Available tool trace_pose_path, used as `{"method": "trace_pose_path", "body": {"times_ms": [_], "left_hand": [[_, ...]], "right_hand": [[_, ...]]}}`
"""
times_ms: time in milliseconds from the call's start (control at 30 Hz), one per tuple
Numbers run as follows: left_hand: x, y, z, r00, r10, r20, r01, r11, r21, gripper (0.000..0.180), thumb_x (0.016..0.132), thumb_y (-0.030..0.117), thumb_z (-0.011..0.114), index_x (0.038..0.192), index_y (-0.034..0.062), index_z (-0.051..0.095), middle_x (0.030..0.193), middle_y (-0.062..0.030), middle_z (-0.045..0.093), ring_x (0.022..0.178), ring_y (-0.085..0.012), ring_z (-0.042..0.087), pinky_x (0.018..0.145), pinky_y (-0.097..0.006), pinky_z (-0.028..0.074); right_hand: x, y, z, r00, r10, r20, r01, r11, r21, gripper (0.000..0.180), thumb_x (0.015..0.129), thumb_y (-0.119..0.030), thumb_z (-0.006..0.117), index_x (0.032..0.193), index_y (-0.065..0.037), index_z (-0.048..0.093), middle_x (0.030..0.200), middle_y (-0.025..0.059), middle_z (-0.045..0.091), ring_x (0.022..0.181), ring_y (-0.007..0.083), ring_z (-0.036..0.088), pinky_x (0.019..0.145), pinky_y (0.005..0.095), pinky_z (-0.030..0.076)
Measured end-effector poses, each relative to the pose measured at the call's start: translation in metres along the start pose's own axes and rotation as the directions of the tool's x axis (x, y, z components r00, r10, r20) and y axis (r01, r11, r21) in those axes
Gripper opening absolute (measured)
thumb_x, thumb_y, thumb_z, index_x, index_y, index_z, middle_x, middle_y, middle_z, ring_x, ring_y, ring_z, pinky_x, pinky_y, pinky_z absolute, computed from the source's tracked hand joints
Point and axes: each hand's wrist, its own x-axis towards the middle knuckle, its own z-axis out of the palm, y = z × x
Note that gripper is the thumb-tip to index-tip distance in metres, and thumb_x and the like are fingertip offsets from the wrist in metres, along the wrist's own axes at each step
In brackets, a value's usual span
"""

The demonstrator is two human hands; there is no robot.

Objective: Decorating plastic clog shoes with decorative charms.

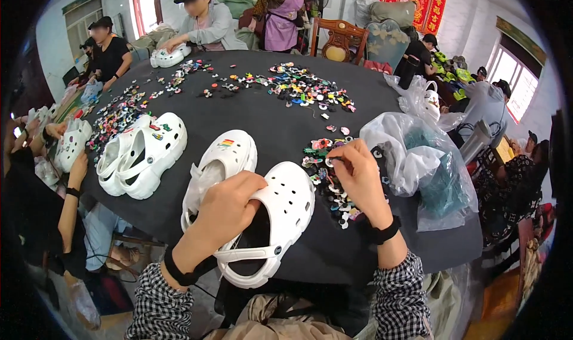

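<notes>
My left hand (230, 206) is closed on the rim of a white clog (289, 191), fingers inside its opening and thumb toward the toe. The clog's holed toe points away from me and bears no charms. Over a pile of small colourful shoe charms (343, 206) to the right, my right hand (358, 170) pinches a small pale charm (330, 161) between thumb and fingertips. Behind my left hand lies another white clog (224, 152), with a rainbow charm (226, 143) on its toe and clear plastic inside its opening.
A pair of white clogs with charms (146, 155) stands to the left. Larger charm heaps (304, 86) spread over the far side of the dark table (268, 116). Crumpled clear plastic bags (418, 155) lie at the right edge. Other people work around the table, one handling a clog (74, 140) at left.
</notes>
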Motion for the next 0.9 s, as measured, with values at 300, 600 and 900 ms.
{"method": "trace_pose_path", "body": {"times_ms": [300,600,900], "left_hand": [[0.0,0.011,-0.009,0.997,-0.006,0.078,0.005,1.0,0.009,0.033,0.082,0.001,0.066,0.115,-0.0005,0.065,0.117,-0.0159,0.069,0.11,-0.0341,0.065,0.095,-0.04,0.051],[-0.008,0.017,-0.016,0.999,-0.039,-0.002,0.034,0.86,0.51,0.061,0.071,0.012,0.078,0.129,0.0013,0.06,0.137,-0.0203,0.05,0.113,-0.0379,0.052,0.1,-0.048,0.042],[-0.001,0.001,-0.019,0.988,0.152,0.042,-0.153,0.868,0.472,0.039,0.073,-0.001,0.064,0.112,0.0007,0.067,0.113,-0.0129,0.067,0.101,-0.0348,0.055,0.092,-0.047,0.045]], "right_hand": [[0.002,0.042,-0.046,0.992,0.123,0.031,-0.114,0.969,-0.218,0.024,0.089,-0.003,0.066,0.112,-0.004,0.07,0.102,0.0139,0.062,0.085,0.0294,0.065,0.078,0.0381,0.052],[-0.015,0.106,-0.041,0.939,0.16,0.304,-0.068,0.954,-0.291,0.075,0.088,-0.054,0.071,0.148,-0.014,0.049,0.143,0.0275,0.048,0.13,0.0453,0.051,0.108,0.045,0.044],[0.0,0.062,0.0,0.885,-0.036,0.464,0.155,0.963,-0.222,0.055,0.085,-0.039,0.075,0.135,-0.021,0.061,0.125,0.018,0.056,0.122,0.0405,0.051,0.103,0.0492,0.044]]}}
